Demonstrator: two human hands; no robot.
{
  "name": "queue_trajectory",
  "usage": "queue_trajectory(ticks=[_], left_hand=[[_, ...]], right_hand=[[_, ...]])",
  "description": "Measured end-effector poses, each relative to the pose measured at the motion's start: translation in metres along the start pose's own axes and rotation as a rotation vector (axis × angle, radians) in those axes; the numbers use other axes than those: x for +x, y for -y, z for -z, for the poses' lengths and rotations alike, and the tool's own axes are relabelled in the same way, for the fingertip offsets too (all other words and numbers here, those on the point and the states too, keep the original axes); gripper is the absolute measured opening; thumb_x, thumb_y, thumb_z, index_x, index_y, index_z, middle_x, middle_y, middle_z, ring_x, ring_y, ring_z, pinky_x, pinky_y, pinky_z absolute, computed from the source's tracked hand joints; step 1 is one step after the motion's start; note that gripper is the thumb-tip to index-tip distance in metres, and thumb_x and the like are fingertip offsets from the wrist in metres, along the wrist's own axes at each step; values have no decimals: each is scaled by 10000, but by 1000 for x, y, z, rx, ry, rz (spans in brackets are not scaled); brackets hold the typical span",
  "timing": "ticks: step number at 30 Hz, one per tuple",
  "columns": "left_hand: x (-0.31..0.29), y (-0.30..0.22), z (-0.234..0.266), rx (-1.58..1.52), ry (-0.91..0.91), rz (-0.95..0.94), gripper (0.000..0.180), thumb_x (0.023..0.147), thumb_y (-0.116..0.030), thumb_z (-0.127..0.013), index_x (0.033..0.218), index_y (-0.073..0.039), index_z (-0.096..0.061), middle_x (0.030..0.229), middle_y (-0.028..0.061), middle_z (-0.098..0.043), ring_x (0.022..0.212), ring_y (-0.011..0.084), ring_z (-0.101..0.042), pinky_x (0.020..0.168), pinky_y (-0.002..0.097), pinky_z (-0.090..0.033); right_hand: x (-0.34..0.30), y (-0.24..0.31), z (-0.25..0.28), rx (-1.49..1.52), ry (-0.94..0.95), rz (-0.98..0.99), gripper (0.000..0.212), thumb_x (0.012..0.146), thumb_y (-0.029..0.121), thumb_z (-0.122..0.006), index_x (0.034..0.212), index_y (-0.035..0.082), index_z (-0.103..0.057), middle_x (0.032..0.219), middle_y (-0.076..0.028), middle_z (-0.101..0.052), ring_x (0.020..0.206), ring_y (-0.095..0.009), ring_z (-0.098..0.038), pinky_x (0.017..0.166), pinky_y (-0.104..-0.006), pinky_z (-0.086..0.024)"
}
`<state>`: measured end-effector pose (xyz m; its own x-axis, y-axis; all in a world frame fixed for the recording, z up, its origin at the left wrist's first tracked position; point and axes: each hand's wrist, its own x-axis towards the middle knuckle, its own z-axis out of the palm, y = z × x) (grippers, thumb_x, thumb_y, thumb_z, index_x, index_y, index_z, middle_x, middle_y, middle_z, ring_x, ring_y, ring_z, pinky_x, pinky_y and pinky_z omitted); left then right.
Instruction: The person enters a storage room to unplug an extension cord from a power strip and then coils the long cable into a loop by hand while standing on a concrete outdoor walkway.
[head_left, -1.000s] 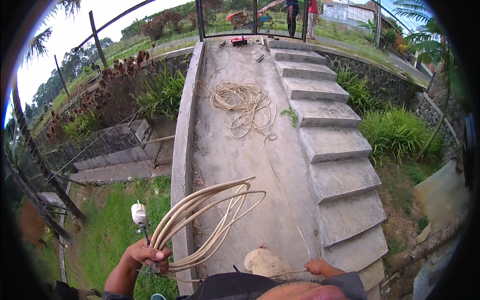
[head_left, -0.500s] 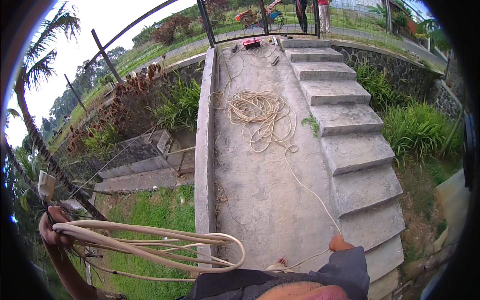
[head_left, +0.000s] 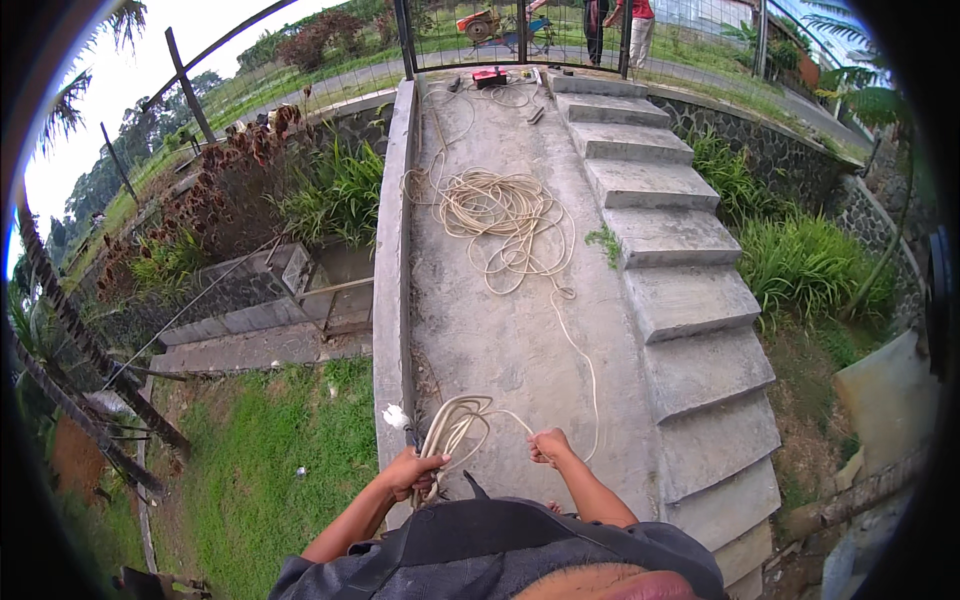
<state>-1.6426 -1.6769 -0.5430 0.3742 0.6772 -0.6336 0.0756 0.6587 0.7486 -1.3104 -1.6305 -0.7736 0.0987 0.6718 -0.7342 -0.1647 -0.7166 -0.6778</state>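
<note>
At the lower middle, my left hand (head_left: 412,472) is closed around a bundle of looped beige cable (head_left: 452,425). A white fitting (head_left: 397,416) stands up beside these loops, on their left. My right hand (head_left: 547,447) is closed on the same cable a short way to the right, and a slack length hangs between the two hands. From my right hand the line curves to the right and runs up the concrete ramp. It leads to a loose, tangled pile of cable (head_left: 497,207) lying farther up.
Concrete steps (head_left: 697,308) climb along the right of the ramp, and a low wall (head_left: 393,250) edges its left. A red object (head_left: 489,78) lies near the black metal gate (head_left: 465,40). Two people stand beyond it. Grass (head_left: 270,460) lies below on the left.
My left hand has swung in from far left with the loops, which now hang bunched on the ramp side. My right hand has come up and inward, bringing the cable with it.
</note>
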Motion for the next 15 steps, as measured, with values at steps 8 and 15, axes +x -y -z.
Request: queue_trajectory(ticks=[8,15], left_hand=[[81,26,-10,-383,109,38,229,1020,-274,-606,1052,-53,-656,590,-28,-454,479,82,-433,452,259,-367],[125,33,-1,-529,-29,-64,306,999,-391,-629,1023,-86,-640,806,33,-638,620,144,-615,506,297,-513]], right_hand=[[-133,102,-100,-522,103,556,262,949,91,-562,1160,-15,-674,802,-106,-698,640,-169,-676,595,-326,-574],[-170,95,-150,-678,-49,967,321,916,59,-563,1226,3,-620,1021,-223,-655,923,-408,-663,831,-470,-527]])
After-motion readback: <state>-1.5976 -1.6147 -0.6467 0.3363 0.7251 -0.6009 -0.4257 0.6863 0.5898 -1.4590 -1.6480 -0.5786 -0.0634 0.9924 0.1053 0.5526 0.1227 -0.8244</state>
